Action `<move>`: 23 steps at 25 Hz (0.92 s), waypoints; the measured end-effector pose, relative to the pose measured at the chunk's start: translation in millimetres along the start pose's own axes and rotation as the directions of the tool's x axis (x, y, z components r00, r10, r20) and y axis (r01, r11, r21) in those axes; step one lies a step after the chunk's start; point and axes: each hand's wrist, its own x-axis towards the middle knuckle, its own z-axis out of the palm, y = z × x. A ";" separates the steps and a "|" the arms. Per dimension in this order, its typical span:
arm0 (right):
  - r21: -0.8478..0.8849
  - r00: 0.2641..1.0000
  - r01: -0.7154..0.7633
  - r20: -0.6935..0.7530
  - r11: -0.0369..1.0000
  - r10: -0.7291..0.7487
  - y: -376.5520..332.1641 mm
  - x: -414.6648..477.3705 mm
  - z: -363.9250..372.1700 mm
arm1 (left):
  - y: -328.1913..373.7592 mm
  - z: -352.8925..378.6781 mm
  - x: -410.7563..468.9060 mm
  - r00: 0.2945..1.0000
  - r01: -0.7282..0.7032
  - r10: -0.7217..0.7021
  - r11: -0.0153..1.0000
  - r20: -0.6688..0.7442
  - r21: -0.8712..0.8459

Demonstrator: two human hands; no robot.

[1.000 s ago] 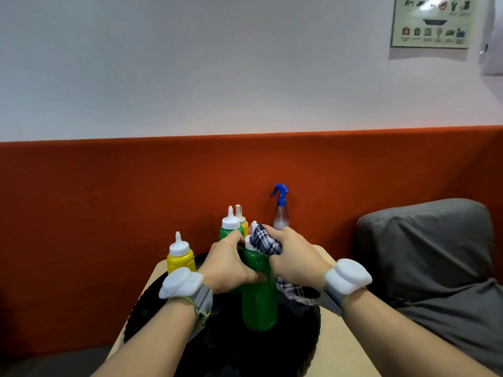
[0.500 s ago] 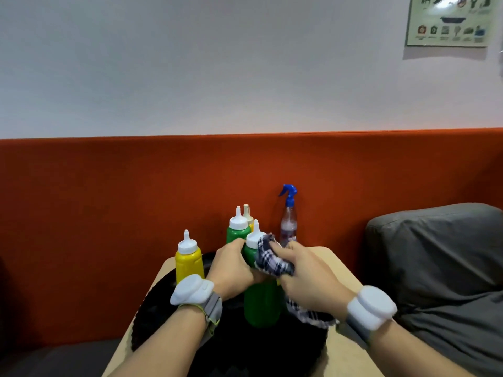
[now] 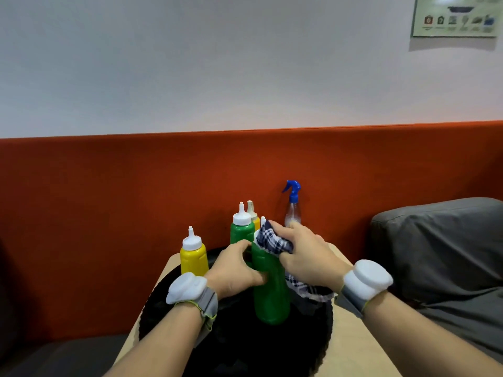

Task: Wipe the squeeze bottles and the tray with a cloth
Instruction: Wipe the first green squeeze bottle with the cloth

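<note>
Head cam had both hands on the near green squeeze bottle (image 3: 270,292), which was standing upright on the black tray (image 3: 239,346), roughly mid-tray. Left hand (image 3: 236,268) was wrapped around the upper body of it w/ fingers closed, basically just steadying it. Right hand (image 3: 304,254) had the checked cloth (image 3: 273,240) bunched up and pressed over the cap/shoulder area, fingers curled tight on the fabric, w/ the loose end hanging down behind the bottle toward the tray.

So imo the step in hand was wiping the top of this one bottle. Next move prob calls for working the cloth down the sides while the left hand keeps it from tipping, then swapping to another bottle. Tray itself looked not yet wiped, but can't rly tell.

Other stuff: yellow squeeze bottle (image 3: 193,257) at the tray's left edge, second green bottle (image 3: 241,229) behind, and another yellowish one (image 3: 254,217) peeking out further back. All smooth glossy plastic, rounded bodies, white cone-tip caps. Cloth was soft woven, navy/white plaid. Tray was round-ish, matte black w/ a ridged rim, sitting on a pale wood-look table (image 3: 362,346). Clear spray bottle (image 3: 293,210) w/ blue trigger stood at the back by the orange backrest.
</note>
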 end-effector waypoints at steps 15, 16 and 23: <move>0.139 0.990 -0.135 -0.023 0.981 0.140 15.6 -10.4 2.2 | 4.2 3.4 1.6 0.999 0.005 -0.004 1.000 0.041 -0.018; 0.158 0.992 -0.127 0.006 0.979 0.128 14.0 -11.6 4.5 | 3.6 3.8 1.9 1.000 0.013 -0.012 1.000 0.025 -0.013; 0.084 0.991 -0.134 0.001 0.987 0.135 9.5 -14.5 13.5 | 7.3 6.2 -1.5 0.999 0.016 -0.017 0.999 -0.032 -0.039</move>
